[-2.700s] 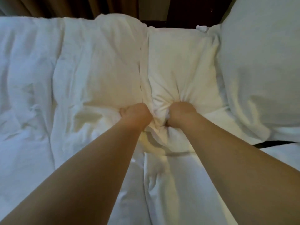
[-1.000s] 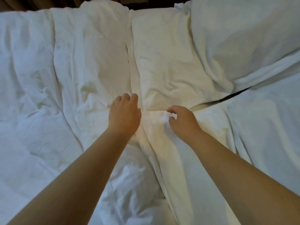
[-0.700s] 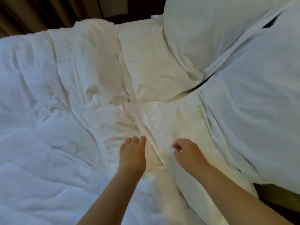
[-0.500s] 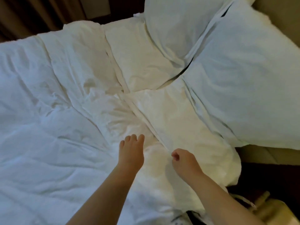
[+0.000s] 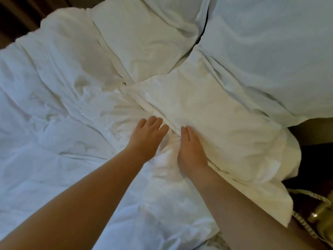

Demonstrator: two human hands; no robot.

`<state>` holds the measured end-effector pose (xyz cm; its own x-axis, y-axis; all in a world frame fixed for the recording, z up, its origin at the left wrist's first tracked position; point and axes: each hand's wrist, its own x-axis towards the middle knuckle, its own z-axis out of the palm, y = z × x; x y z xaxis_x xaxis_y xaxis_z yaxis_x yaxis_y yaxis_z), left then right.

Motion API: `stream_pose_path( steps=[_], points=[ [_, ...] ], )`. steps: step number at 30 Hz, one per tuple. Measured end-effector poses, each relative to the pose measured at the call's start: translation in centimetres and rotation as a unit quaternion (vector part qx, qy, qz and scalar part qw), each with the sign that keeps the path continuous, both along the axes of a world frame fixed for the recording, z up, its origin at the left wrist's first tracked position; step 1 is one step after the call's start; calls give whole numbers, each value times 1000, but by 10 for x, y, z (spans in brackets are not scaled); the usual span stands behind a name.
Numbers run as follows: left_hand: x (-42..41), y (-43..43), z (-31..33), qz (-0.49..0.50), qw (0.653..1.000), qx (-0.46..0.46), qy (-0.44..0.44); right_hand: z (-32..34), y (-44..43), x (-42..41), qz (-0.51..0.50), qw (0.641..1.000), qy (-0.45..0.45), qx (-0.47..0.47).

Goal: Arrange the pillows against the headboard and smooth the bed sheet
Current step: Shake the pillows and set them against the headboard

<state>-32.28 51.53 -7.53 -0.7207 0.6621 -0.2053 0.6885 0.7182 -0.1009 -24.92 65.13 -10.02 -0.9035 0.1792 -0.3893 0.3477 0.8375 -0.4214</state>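
Both hands lie flat with fingers straight, gripping nothing: the left hand [image 5: 147, 137] presses on the rumpled white bed sheet [image 5: 54, 132], and the right hand [image 5: 191, 150], just beside it, rests along the edge of the near pillow [image 5: 225, 127]. Beyond that pillow sit a second pillow [image 5: 144, 42] and, to its right, a big pillow [image 5: 270, 60], both crowded close against it.

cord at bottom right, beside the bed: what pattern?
Striped: the cord shows alternating light and dark bands, seen in the head view.
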Motion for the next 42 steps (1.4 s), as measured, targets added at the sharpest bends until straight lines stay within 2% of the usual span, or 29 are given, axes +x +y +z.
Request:
stream_pose_path(
  steps=[4,7,9,13,16,19,22,24,27,30,34,36,38,40,42],
  points=[
    [-38,21,-28,-66,995,-67,-18,-29,31,-23,64,993,36,92],
    [-72,35,-48,-104,979,-161,-67,-49,57,-49,104,988,31,110],
    [-90,48,-58,-111,978,-164,-71,-62,66,-60,124,984,18,124],
    [-105,75,-81,-126,975,-168,-73,-83,69,-67,151,972,74,162],
    [-102,77,-87,-119,980,-135,-85,-78,67,-79,169,963,104,185],
    [-101,71,-87,-145,986,-62,-61,-71,67,-80,162,966,120,163],
    [-107,72,-80,-137,978,-121,-100,-69,65,-73,145,969,134,152],
    [-111,74,-69,-143,976,-125,-106,-64,64,-71,145,970,126,148],
    [-111,65,-59,-167,977,-66,-115,-57,70,-68,130,979,120,102],
    [-107,52,-54,-170,977,-40,-126,-50,82,-65,152,979,134,18],
    [-103,28,-45,-140,972,60,-177,-30,90,-66,103,991,67,-52],
    [-96,11,-43,-157,972,93,-145,-18,89,-62,80,992,71,-71],
    [-84,0,-43,-156,978,84,-110,-9,86,-51,63,988,105,-90],
    [-69,6,-39,-132,986,3,-102,-5,84,-31,57,984,125,-116],
    [-53,16,-38,-115,987,-61,-90,-1,84,-2,36,987,131,-80]
  ],
)
